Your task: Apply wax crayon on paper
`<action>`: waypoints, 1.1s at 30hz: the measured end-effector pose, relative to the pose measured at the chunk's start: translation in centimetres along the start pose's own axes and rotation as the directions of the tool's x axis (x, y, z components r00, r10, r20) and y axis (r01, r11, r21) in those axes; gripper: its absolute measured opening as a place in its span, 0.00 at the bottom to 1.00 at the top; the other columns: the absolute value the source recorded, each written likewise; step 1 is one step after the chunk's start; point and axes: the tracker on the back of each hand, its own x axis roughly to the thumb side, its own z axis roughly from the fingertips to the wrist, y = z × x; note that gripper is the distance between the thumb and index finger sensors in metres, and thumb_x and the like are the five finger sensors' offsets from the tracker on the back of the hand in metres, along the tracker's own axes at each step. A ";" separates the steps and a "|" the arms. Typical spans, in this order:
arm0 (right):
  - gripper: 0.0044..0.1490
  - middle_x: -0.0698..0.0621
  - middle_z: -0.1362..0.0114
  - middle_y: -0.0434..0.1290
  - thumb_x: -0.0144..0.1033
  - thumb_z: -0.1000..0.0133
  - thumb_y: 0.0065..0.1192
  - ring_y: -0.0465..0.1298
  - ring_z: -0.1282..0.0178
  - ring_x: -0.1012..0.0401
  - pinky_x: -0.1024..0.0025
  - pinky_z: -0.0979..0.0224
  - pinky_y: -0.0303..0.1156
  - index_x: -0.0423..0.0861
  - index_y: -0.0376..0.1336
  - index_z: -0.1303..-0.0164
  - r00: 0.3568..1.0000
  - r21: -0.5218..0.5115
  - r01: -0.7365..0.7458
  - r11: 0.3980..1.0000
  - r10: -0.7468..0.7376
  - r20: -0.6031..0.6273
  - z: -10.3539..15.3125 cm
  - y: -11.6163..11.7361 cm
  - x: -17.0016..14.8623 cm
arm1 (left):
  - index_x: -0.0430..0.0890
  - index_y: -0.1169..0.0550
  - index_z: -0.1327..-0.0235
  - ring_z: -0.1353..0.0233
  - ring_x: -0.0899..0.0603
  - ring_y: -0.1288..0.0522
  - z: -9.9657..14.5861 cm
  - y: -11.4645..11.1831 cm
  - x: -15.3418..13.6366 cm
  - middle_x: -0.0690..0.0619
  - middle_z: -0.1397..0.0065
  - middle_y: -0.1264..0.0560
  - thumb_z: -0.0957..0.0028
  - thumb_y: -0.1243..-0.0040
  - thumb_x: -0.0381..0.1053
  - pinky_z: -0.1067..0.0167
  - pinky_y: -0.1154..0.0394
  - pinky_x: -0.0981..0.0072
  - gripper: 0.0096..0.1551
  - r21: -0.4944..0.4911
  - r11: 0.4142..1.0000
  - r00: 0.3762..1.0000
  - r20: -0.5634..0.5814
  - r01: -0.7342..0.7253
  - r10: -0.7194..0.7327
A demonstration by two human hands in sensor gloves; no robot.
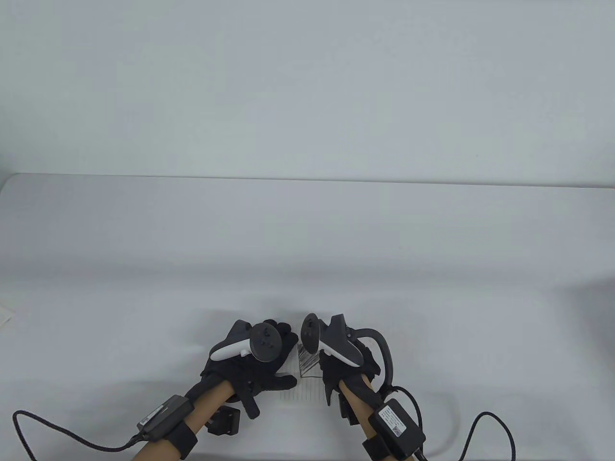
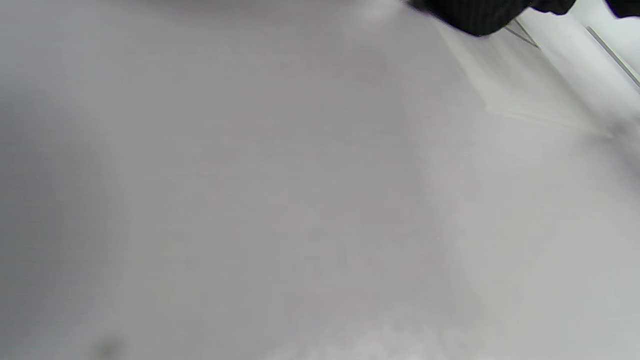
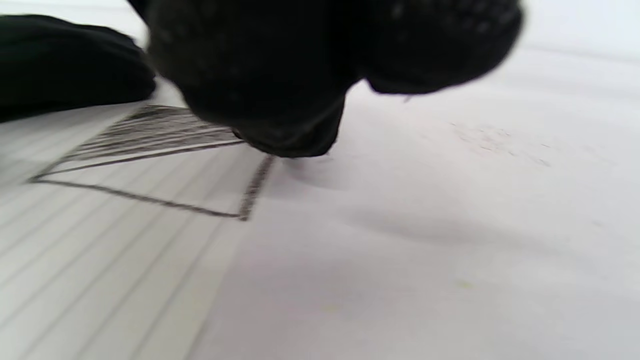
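Note:
A lined white paper [image 1: 300, 391] lies at the table's near edge between my hands. It also shows in the right wrist view [image 3: 100, 260] and in the left wrist view [image 2: 520, 85]. A black crayon square [image 3: 150, 165] is drawn on it, with its far part shaded in. My left hand [image 1: 262, 367] rests flat on the paper's left part, thumb out. My right hand [image 1: 331, 374] is bunched over the square's right side. Its fingers [image 3: 310, 65] close around a dark crayon stub [image 3: 290, 145] that touches the paper at the square's right edge. Most of the crayon is hidden.
A small black block [image 1: 223, 420] lies by my left wrist. Glove cables [image 1: 29, 432] trail along the near edge on both sides. The grey table [image 1: 307, 240] stretches away to its far edge. A paper scrap [image 1: 5, 317] shows at the left border.

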 end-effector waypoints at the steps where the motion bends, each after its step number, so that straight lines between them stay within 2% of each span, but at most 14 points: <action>1: 0.25 0.48 0.53 0.82 0.38 0.43 0.62 0.80 0.75 0.71 0.75 0.67 0.80 0.41 0.67 0.39 0.991 0.070 0.078 0.994 -0.085 0.105 0.2 0.2 0.9 | 0.63 0.79 0.29 0.26 0.50 0.93 0.0 0.0 0.0 0.65 0.24 0.88 0.41 0.60 0.71 0.37 0.93 0.46 0.54 0.000 1.000 1.000 0.000 0.000 0.000; 3: 0.25 0.46 0.53 0.81 0.36 0.43 0.63 0.80 0.74 0.69 0.73 0.67 0.79 0.40 0.67 0.38 0.965 0.196 0.189 0.962 -0.219 0.144 0.4 0.6 2.1 | 0.64 0.79 0.29 0.26 0.50 0.92 0.0 0.0 0.0 0.65 0.24 0.88 0.41 0.60 0.71 0.37 0.93 0.46 0.54 0.002 1.000 1.000 0.000 -0.001 0.001; 4: 0.24 0.47 0.52 0.81 0.37 0.43 0.62 0.80 0.74 0.69 0.72 0.66 0.79 0.42 0.67 0.39 0.984 0.198 0.122 0.973 -0.145 0.106 0.3 0.6 2.1 | 0.64 0.79 0.29 0.26 0.51 0.93 0.0 0.0 0.0 0.65 0.24 0.88 0.42 0.60 0.71 0.37 0.93 0.46 0.54 0.002 1.000 1.000 0.000 -0.001 0.001; 5: 0.24 0.48 0.52 0.81 0.38 0.43 0.62 0.80 0.74 0.70 0.73 0.66 0.79 0.43 0.67 0.38 0.989 0.154 0.079 0.985 -0.097 0.115 0.0 0.3 1.6 | 0.64 0.79 0.29 0.25 0.51 0.92 0.0 0.0 0.0 0.65 0.24 0.88 0.42 0.60 0.71 0.37 0.93 0.46 0.54 0.003 1.000 1.000 0.000 0.000 0.000; 7: 0.24 0.48 0.53 0.81 0.38 0.43 0.63 0.80 0.74 0.70 0.74 0.67 0.80 0.43 0.67 0.39 1.000 0.083 -0.016 0.996 0.017 -0.010 -0.4 0.0 0.3 | 0.63 0.79 0.29 0.25 0.50 0.92 0.0 0.0 0.0 0.65 0.24 0.88 0.41 0.60 0.71 0.37 0.93 0.46 0.54 0.002 1.000 1.000 0.000 0.000 0.000; 10: 0.24 0.47 0.52 0.81 0.37 0.43 0.63 0.80 0.74 0.70 0.73 0.67 0.79 0.42 0.68 0.39 0.993 0.014 -0.053 0.998 0.054 -0.107 -0.7 -0.1 -1.1 | 0.63 0.79 0.29 0.26 0.50 0.93 0.0 0.0 0.0 0.65 0.24 0.88 0.41 0.60 0.71 0.37 0.93 0.46 0.54 0.000 1.000 1.000 0.001 -0.001 0.001; 12: 0.24 0.48 0.52 0.81 0.38 0.43 0.62 0.81 0.74 0.70 0.74 0.66 0.80 0.43 0.67 0.39 0.998 -0.065 -0.064 0.996 0.064 0.001 -0.1 0.1 -0.2 | 0.64 0.79 0.29 0.26 0.50 0.93 0.0 0.0 0.0 0.65 0.24 0.88 0.41 0.60 0.71 0.37 0.93 0.46 0.54 0.000 1.000 1.000 0.001 -0.003 0.003; 15: 0.25 0.47 0.52 0.81 0.37 0.43 0.62 0.81 0.74 0.69 0.73 0.66 0.80 0.42 0.67 0.38 0.969 0.166 0.149 0.975 -0.177 0.175 0.4 0.8 1.4 | 0.64 0.79 0.29 0.26 0.50 0.93 0.0 0.0 0.0 0.65 0.24 0.88 0.41 0.60 0.71 0.37 0.93 0.46 0.54 0.001 1.000 1.000 0.001 -0.003 0.003; 20: 0.24 0.48 0.53 0.82 0.38 0.43 0.63 0.81 0.75 0.70 0.74 0.67 0.80 0.43 0.68 0.39 0.998 0.068 -0.012 0.998 0.016 -0.054 -0.5 0.1 -0.9 | 0.64 0.79 0.29 0.26 0.50 0.93 0.0 0.0 0.0 0.65 0.24 0.88 0.41 0.60 0.71 0.37 0.93 0.46 0.54 0.002 1.000 1.000 0.000 -0.001 0.001; 24: 0.24 0.47 0.53 0.82 0.38 0.44 0.63 0.81 0.74 0.70 0.74 0.66 0.80 0.42 0.68 0.39 0.999 0.015 -0.001 1.000 0.002 -0.054 -0.2 0.1 -1.0 | 0.64 0.79 0.29 0.26 0.51 0.93 0.0 0.0 0.0 0.65 0.24 0.88 0.41 0.60 0.71 0.37 0.93 0.46 0.54 0.000 1.000 1.000 0.001 -0.003 0.003; 28: 0.25 0.47 0.42 0.77 0.37 0.43 0.64 0.81 0.61 0.66 0.69 0.54 0.79 0.47 0.64 0.35 0.974 0.229 0.157 0.961 -0.190 0.127 0.7 0.6 1.2 | 0.64 0.79 0.29 0.26 0.51 0.93 0.0 0.0 0.0 0.65 0.24 0.88 0.42 0.60 0.71 0.37 0.93 0.46 0.54 0.000 1.000 1.000 0.000 -0.003 0.003; 29: 0.25 0.46 0.41 0.76 0.35 0.42 0.63 0.80 0.59 0.65 0.68 0.52 0.78 0.48 0.64 0.35 0.979 0.258 0.129 0.957 -0.163 0.118 0.6 0.9 1.6 | 0.64 0.79 0.29 0.26 0.50 0.93 0.0 0.0 0.0 0.65 0.24 0.88 0.41 0.60 0.71 0.37 0.93 0.46 0.54 0.002 1.000 1.000 0.000 -0.002 0.002; 31: 0.24 0.47 0.41 0.76 0.37 0.43 0.63 0.79 0.59 0.65 0.68 0.52 0.77 0.49 0.64 0.36 0.994 0.185 0.033 0.982 -0.051 0.092 0.4 0.4 1.2 | 0.64 0.79 0.29 0.26 0.50 0.93 0.0 0.0 0.0 0.65 0.24 0.88 0.41 0.60 0.71 0.37 0.93 0.46 0.54 0.002 1.000 1.000 0.000 -0.002 0.002; 33: 0.23 0.47 0.41 0.76 0.36 0.43 0.63 0.79 0.59 0.65 0.68 0.52 0.77 0.49 0.65 0.36 0.995 0.108 -0.093 0.990 0.098 -0.036 0.0 0.1 0.1 | 0.64 0.79 0.29 0.26 0.51 0.93 0.0 0.0 0.0 0.65 0.24 0.88 0.41 0.60 0.71 0.37 0.93 0.46 0.54 0.001 1.000 1.000 0.000 -0.002 0.002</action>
